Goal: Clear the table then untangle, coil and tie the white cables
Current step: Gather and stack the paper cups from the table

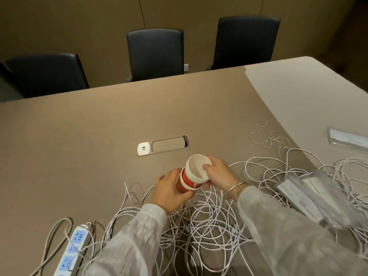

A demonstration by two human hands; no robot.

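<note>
Red-and-white paper cups (191, 179) nesting, tilted over white cables (209, 216) | left hand (169, 188) wraps lower cup, right hand (217, 172) pinches upper rim | seat straight, lift clear of cables, set aside on bench (79, 136)

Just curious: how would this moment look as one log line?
stage: clearing table | left hand: grips stacked red-and-white paper cups | right hand: grips cup rim | tangled white cables: untouched
</note>
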